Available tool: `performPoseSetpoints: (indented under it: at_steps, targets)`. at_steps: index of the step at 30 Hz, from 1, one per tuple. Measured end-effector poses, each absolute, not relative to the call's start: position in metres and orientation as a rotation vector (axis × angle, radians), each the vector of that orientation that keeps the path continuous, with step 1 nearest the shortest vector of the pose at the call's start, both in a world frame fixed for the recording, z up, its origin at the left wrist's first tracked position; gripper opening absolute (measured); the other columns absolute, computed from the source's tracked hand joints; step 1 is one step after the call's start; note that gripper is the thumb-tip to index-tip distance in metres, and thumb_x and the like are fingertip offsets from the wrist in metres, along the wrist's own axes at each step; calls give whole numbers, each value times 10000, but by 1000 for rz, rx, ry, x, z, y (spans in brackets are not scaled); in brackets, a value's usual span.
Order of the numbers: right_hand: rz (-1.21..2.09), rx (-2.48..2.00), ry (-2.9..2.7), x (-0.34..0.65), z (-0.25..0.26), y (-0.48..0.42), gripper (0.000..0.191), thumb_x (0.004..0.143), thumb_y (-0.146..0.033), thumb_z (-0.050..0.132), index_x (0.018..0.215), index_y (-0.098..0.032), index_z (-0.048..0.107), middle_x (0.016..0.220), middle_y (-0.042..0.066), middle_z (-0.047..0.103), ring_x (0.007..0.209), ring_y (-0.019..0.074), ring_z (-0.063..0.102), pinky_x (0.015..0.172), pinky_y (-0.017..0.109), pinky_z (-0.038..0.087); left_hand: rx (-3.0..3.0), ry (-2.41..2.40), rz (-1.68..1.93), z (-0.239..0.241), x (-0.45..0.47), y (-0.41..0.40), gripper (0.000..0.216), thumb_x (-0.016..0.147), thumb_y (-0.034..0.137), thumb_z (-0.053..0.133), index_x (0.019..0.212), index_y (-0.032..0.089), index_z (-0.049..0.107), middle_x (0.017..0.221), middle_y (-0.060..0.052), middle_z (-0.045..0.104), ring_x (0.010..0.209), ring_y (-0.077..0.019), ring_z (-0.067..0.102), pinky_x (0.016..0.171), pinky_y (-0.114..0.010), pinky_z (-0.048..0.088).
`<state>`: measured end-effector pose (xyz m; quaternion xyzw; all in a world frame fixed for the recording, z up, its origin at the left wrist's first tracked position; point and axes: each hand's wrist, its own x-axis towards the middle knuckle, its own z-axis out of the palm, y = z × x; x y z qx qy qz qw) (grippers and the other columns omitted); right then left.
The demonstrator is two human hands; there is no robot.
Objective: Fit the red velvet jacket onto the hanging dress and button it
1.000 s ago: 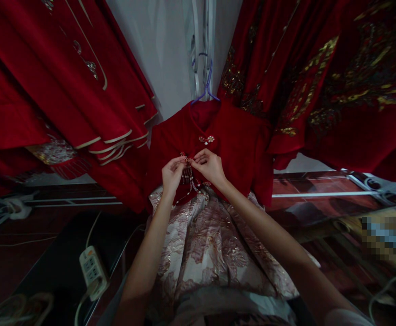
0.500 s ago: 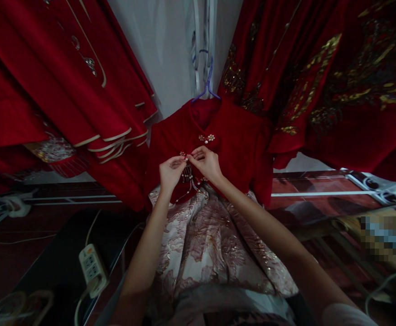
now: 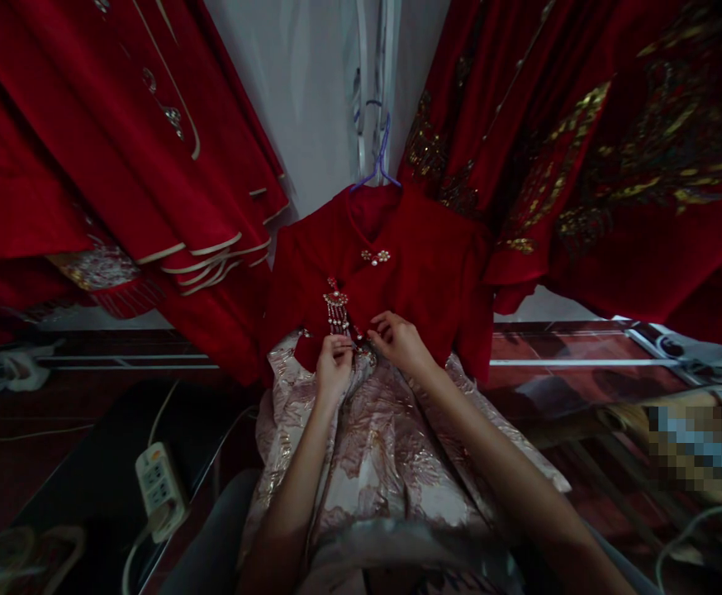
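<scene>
A short red jacket hangs in front of me on a purple hanger, over a pale pink brocade skirt. Pearl flower fastenings join its neckline. Below, a fan-shaped beaded pendant with tassels dangles on the left front panel. My left hand is closed on the jacket's lower front edge, just under the tassels. Across from it, my right hand has thumb and fingers pinched at the other front edge, near the lower fastening. The fingertips partly hide what they grip.
Red garments with pale piping hang at left, and red garments with gold sequins at right. A white power strip lies on a dark surface at lower left. A white rail runs low behind the clothes.
Both hands have left the pendant's upper fastening and moved down to the jacket's lower front. The pendant now hangs free in full view.
</scene>
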<state>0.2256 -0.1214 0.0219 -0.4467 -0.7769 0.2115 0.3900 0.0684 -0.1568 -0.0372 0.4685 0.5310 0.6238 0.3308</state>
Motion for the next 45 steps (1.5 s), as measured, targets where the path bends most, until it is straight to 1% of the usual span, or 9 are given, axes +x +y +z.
performPoseSetpoints:
  at_steps: [3, 5, 8, 12, 18, 21, 30, 35, 45]
  targets:
    - [434, -1180, -1994, 230, 15, -123, 212, 780, -225, 650, 972, -162, 587, 853, 41, 584, 678, 129, 563, 627, 237, 451, 1276, 1330, 1614, -33, 76, -161, 278, 722, 81, 543, 983, 179, 550, 954, -55, 635, 848, -123, 621, 782, -280, 514]
    - [414, -1205, -1996, 232, 13, -123, 219, 770, -213, 663, 968, -162, 586, 814, 30, 568, 677, 135, 549, 629, 240, 437, 1280, 1271, 1604, -28, 79, -161, 287, 721, 92, 558, 994, 181, 562, 983, -55, 637, 839, -119, 626, 801, -288, 513]
    - [457, -1202, -2007, 234, 12, -121, 136, 781, -210, 658, 899, -170, 605, 729, 7, 560, 641, 132, 531, 597, 234, 411, 1278, 1176, 1579, -25, 79, -162, 294, 730, 128, 582, 1019, 184, 581, 1041, -64, 642, 860, -124, 631, 837, -302, 506]
    - [567, -1134, -1944, 237, 13, -120, 106, 788, -257, 663, 833, -169, 624, 741, 16, 602, 625, 120, 544, 602, 231, 426, 1219, 1157, 1586, -23, 78, -163, 308, 727, 167, 621, 1034, 179, 609, 1098, -82, 646, 906, -135, 626, 874, -304, 495]
    - [814, -1085, -1770, 240, 16, -121, 261, 795, -429, 637, 871, -179, 639, 777, 33, 660, 658, 134, 610, 574, 223, 469, 1146, 1146, 1579, -24, 78, -163, 307, 696, 157, 635, 1003, 164, 639, 1043, -83, 672, 886, -142, 639, 874, -311, 498]
    - [860, -1064, -1723, 237, 13, -122, 301, 786, -468, 636, 877, -182, 639, 769, 34, 657, 652, 138, 612, 548, 219, 475, 1121, 1135, 1583, -23, 77, -162, 310, 689, 151, 637, 998, 164, 648, 1032, -84, 681, 896, -149, 647, 886, -320, 497]
    - [841, -1071, -1600, 218, -7, -130, 330, 792, -490, 627, 903, -179, 636, 820, 59, 664, 700, 158, 631, 608, 255, 539, 1052, 1174, 1614, -20, 80, -161, 290, 675, 231, 715, 949, 145, 672, 948, -88, 715, 851, -161, 675, 874, -334, 512]
    - [883, -1043, -1570, 218, -6, -132, 347, 803, -506, 612, 920, -180, 618, 781, 47, 665, 624, 144, 631, 570, 248, 538, 1103, 1215, 1608, -20, 83, -159, 290, 668, 267, 738, 920, 138, 678, 911, -85, 723, 840, -161, 678, 839, -318, 527]
    - [880, -1036, -1614, 216, -8, -135, 309, 829, -467, 591, 944, -182, 620, 806, 53, 663, 684, 155, 653, 628, 267, 561, 1216, 1346, 1605, -25, 77, -155, 193, 688, 210, 682, 864, 131, 680, 828, -79, 723, 765, -159, 683, 769, -307, 548]
